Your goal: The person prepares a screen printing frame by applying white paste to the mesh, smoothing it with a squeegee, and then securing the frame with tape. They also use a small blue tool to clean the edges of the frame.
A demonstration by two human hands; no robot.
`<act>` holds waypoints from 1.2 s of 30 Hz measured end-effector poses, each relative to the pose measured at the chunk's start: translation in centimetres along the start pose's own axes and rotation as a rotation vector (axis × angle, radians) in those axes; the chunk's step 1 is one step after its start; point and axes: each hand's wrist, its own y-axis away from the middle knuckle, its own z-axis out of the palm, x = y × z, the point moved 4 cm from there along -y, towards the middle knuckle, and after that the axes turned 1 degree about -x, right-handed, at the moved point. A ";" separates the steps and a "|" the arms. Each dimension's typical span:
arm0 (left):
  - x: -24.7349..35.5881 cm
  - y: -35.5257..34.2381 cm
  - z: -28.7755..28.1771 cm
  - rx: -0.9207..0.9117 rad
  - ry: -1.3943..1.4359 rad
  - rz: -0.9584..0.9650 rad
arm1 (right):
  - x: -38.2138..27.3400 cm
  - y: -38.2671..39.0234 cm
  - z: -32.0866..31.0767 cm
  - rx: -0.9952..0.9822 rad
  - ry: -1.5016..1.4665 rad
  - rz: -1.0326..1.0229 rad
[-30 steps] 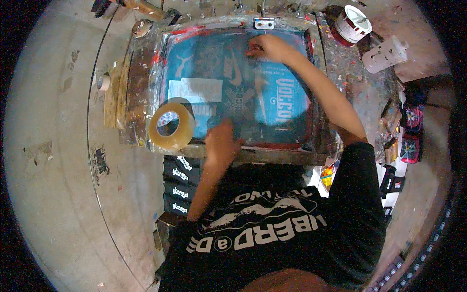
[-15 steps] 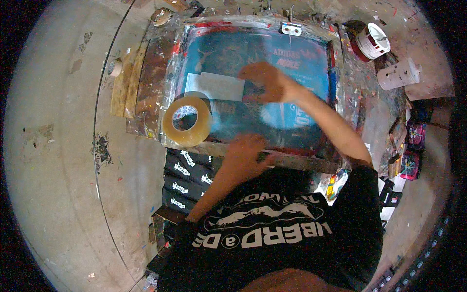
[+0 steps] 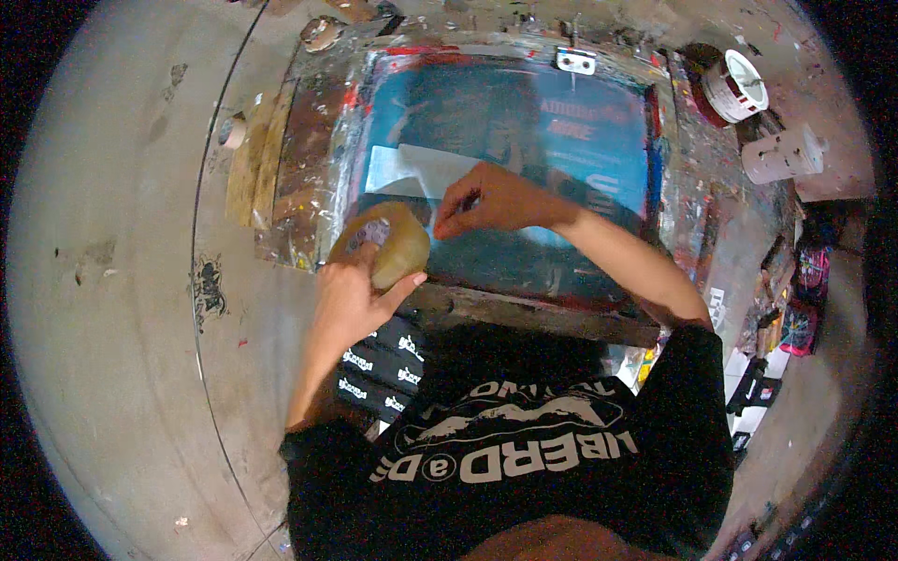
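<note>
My left hand (image 3: 346, 301) grips a wide roll of clear, yellowish packing tape (image 3: 406, 245), with fingers in its core and the thumb along its near side. The roll is tilted over the near left corner of a screen-printing frame (image 3: 538, 304). Just right of the roll, my right hand (image 3: 498, 198) is closed in a pinch above the frame's dark and blue mesh (image 3: 477, 103). Whatever it pinches, if anything, is too small to make out. Beyond the roll, pale sheets (image 3: 421, 166) lie on the mesh, partly behind my right hand.
A small white hinged piece (image 3: 575, 62) sits on the frame's far edge. To the right stand an open white bucket (image 3: 734, 89) and a pale plastic container (image 3: 781, 154). A smaller tape roll (image 3: 232, 131) lies at the left by wooden boards (image 3: 257, 164). A dark cable (image 3: 198, 243) crosses the floor.
My left hand has taken hold of the tape roll, which was resting on the frame corner, and tilted it. My right hand has come nearer, from the sheets to beside the roll.
</note>
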 end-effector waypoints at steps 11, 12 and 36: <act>0.6 -0.7 -3.4 -0.452 0.544 -0.437 | 0.7 6.3 -20.1 0.205 0.054 0.168; 0.6 -0.4 -3.4 -0.466 0.457 -0.448 | 1.7 6.9 -22.5 0.270 0.058 0.147; 9.3 12.7 -18.6 0.412 -0.162 0.677 | -4.6 53.1 -3.6 1.256 0.310 -0.345</act>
